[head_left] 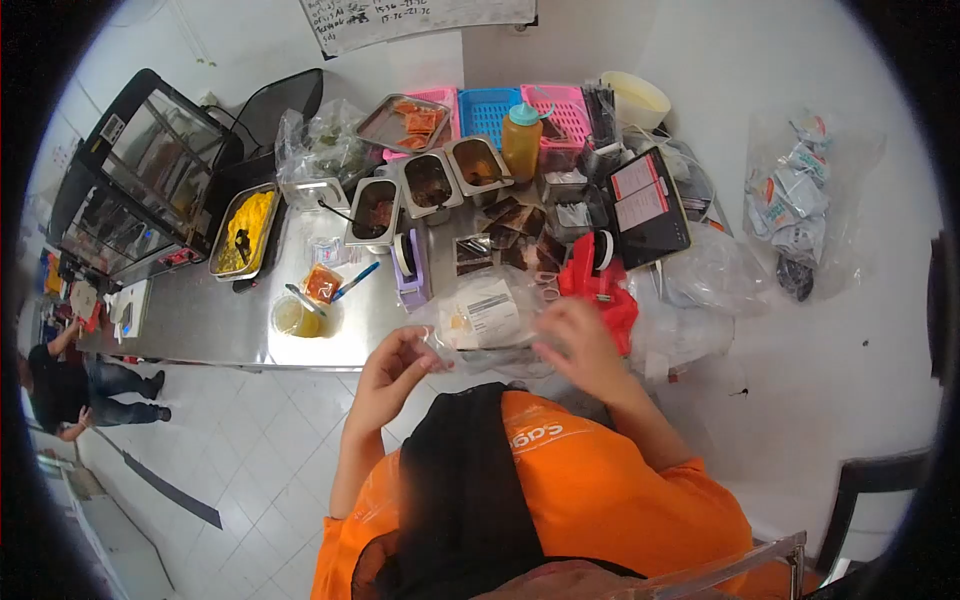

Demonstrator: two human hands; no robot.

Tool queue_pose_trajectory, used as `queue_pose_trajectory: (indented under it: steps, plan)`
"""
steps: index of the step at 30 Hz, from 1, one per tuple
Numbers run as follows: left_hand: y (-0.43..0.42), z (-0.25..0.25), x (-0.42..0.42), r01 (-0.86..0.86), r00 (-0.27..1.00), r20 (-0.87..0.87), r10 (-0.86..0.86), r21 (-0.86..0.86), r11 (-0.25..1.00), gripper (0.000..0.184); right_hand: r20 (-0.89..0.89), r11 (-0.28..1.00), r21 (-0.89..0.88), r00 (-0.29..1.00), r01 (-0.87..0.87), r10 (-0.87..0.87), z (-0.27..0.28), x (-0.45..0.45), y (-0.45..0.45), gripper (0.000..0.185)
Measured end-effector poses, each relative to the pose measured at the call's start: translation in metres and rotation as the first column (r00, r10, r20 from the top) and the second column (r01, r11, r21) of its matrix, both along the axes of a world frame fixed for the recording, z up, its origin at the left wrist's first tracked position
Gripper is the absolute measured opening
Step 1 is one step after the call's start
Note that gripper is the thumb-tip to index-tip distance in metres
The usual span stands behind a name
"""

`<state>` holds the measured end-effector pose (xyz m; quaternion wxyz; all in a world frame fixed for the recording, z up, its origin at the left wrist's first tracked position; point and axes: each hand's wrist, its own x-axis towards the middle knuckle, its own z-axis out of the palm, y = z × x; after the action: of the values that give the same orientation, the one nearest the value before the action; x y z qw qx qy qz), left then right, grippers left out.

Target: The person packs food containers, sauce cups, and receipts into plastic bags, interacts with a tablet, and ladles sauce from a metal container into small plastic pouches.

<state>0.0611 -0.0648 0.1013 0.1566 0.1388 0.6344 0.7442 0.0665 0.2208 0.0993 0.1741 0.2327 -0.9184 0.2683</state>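
A clear plastic bag (490, 315) with a white printed label lies at the front edge of the steel counter. My left hand (400, 365) is at the bag's left edge, thumb and fingers closed on the plastic. On the other side, my right hand (580, 345) touches the bag's right edge with its fingers bent; what they grip is too small to tell. Behind the bag stands a purple tape dispenser (414, 275), with dark flat packets (515, 225) farther back. Red cloth or plastic (615, 305) lies just right of the bag.
Metal tubs of sauce (428, 183), a squeeze bottle (521, 145) and a tablet (648, 210) stand at the back. Leftward are a cup (296, 318), a yellow food tray (245, 230) and a glass display case (150, 170). Another person (65, 385) stands far left.
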Motion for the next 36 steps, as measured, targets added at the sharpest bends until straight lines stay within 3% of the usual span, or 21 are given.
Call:
queue_pose_trajectory:
  steps: [1,4,5,6,7,8,11,14,17,18,19,21,23,25,26,28,29,30,32,34,36]
  plan:
    - [0.0,-0.001,-0.005,-0.014,0.999,-0.033,0.012,-0.039,0.999,0.031,-0.256,0.958,0.141,0.944,0.251,-0.21,0.024,0.007,0.001,0.025]
    - [0.002,0.002,-0.018,-0.086,0.987,-0.143,0.066,-0.139,0.987,0.02,-0.16,0.829,0.346,0.899,0.438,-0.408,-0.018,0.013,0.04,0.023]
    - [0.002,0.003,-0.022,-0.106,0.981,-0.178,0.076,-0.164,0.981,0.017,0.183,0.944,-0.001,0.928,0.33,-0.324,-0.033,0.008,0.055,0.02]
    - [0.002,0.002,-0.026,-0.115,0.982,-0.168,0.087,-0.165,0.98,0.012,0.448,0.883,-0.375,0.889,0.281,-0.092,-0.045,-0.003,0.072,0.018]
    - [0.002,0.005,-0.027,-0.107,0.977,-0.202,0.066,-0.199,0.974,0.011,0.57,0.662,-0.685,0.79,0.305,0.226,-0.037,-0.013,0.075,0.015]
    - [0.004,0.009,-0.027,-0.096,0.971,-0.234,0.041,-0.231,0.968,0.01,0.482,0.352,-0.862,0.806,0.365,0.343,-0.027,-0.017,0.08,0.01]
    - [0.012,0.017,-0.027,-0.084,0.924,-0.378,-0.059,-0.351,0.933,0.008,0.452,0.148,-0.891,0.863,0.429,0.224,-0.012,-0.04,0.057,0.013]
    - [0.017,0.012,-0.028,-0.136,0.886,-0.459,-0.062,-0.386,0.912,0.008,0.409,0.755,-0.606,0.912,0.251,0.025,-0.009,-0.042,0.048,0.016]
    - [0.013,0.004,-0.026,-0.202,0.892,-0.45,0.03,-0.34,0.918,0.006,0.152,0.8,-0.515,0.951,0.309,-0.269,0.006,-0.047,0.074,0.018]
    - [0.012,0.005,-0.024,-0.225,0.9,-0.43,0.073,-0.313,0.923,0.006,0.196,0.69,-0.624,0.928,0.367,-0.316,0.003,-0.052,0.093,0.016]
    - [0.005,-0.003,-0.024,-0.227,0.916,-0.391,0.094,-0.311,0.923,0.006,0.184,0.713,-0.551,0.897,0.433,-0.402,0.007,-0.051,0.115,0.017]
    - [-0.001,-0.005,-0.019,-0.259,0.945,-0.269,0.188,-0.259,0.93,0.006,0.139,0.726,-0.396,0.819,0.562,-0.557,0.018,-0.042,0.161,0.023]
    - [0.004,-0.002,-0.011,-0.384,0.918,-0.218,0.332,-0.277,0.881,0.008,-0.12,0.736,-0.06,0.727,0.675,-0.676,0.027,-0.013,0.193,0.044]
    - [0.002,-0.013,-0.009,-0.437,0.895,-0.246,0.371,-0.329,0.837,0.007,-0.056,0.375,0.22,0.395,0.901,-0.917,0.05,0.007,0.187,0.059]
    - [0.0,-0.024,-0.009,-0.456,0.888,-0.229,0.399,-0.318,0.832,0.006,-0.063,0.161,0.361,0.197,0.918,-0.978,0.054,0.012,0.187,0.066]
    - [0.002,-0.041,-0.012,-0.484,0.875,-0.167,0.454,-0.296,0.824,0.005,0.03,0.158,0.244,0.155,0.957,-0.987,0.013,0.015,0.215,0.07]
    - [0.005,-0.05,-0.015,-0.495,0.868,-0.123,0.48,-0.283,0.822,0.004,0.077,0.213,0.161,0.203,0.964,-0.976,-0.008,0.014,0.234,0.069]
    - [0.01,-0.055,-0.019,-0.507,0.859,-0.078,0.506,-0.27,0.819,0.003,0.121,0.263,0.075,0.253,0.962,-0.96,-0.029,0.013,0.252,0.069]
    - [0.022,-0.049,-0.03,-0.495,0.86,-0.066,0.506,-0.349,0.796,0.002,0.166,0.457,-0.17,0.482,0.873,-0.86,-0.063,0.004,0.29,0.062]
    - [0.038,-0.046,-0.041,-0.53,0.843,-0.075,0.532,-0.284,0.799,0.004,0.242,0.372,-0.514,0.547,0.773,-0.802,-0.113,-0.012,0.342,0.051]
    - [0.045,-0.037,-0.05,-0.527,0.844,-0.092,0.528,-0.325,0.785,0.006,0.233,0.221,-0.795,0.621,0.565,-0.748,-0.126,-0.029,0.367,0.042]
